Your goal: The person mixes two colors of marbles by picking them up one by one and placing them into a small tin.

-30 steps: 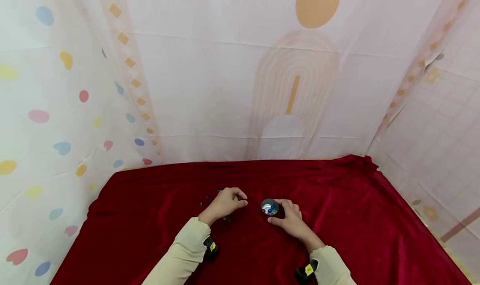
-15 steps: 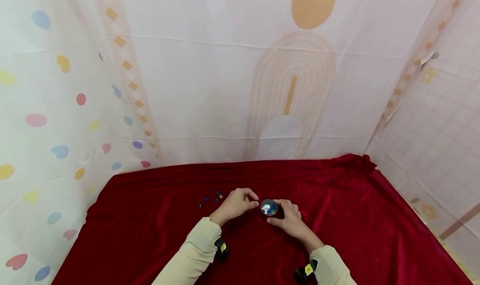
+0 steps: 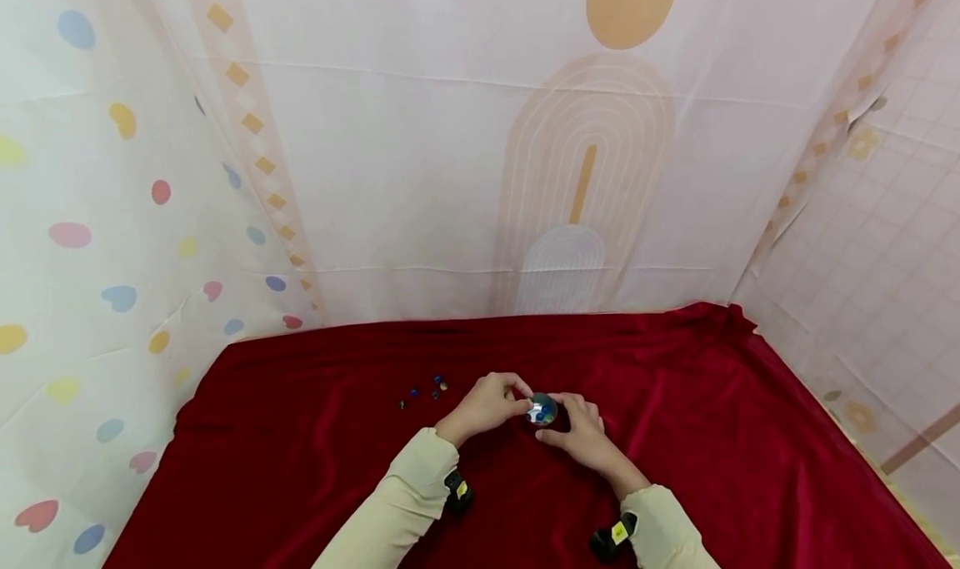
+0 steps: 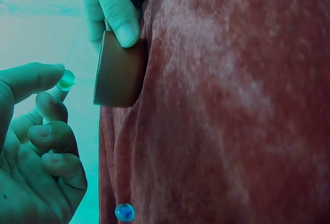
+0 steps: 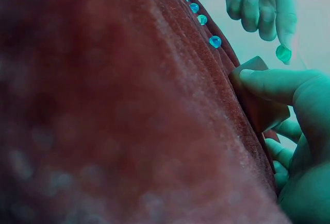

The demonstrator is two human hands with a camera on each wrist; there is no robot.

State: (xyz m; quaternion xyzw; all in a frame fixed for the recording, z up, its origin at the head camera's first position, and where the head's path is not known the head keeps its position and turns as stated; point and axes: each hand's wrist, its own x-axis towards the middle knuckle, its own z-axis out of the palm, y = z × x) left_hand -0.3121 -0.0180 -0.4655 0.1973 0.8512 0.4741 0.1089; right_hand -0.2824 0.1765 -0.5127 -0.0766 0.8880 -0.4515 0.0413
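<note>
Between thumb and index finger my left hand pinches a glass marble, greenish in the wrist views. It is just above the left side of a small round bowl. The bowl has plain dark outer sides in the wrist views and a shiny inside with blue marbles in it. My right hand holds the bowl from the right, thumb at the near side and fingers behind; the bowl stands upright on the red cloth. The left fingertips overlap the bowl's rim in the head view.
Several loose marbles lie on the red velvet cloth, left of my left hand. One marble shows at the bottom of the left wrist view. Patterned curtains hang behind and at both sides.
My left hand has moved right, from beside the loose marbles to over the bowl's left edge, uncovering marbles behind it. The right hand and bowl have stayed in place.
</note>
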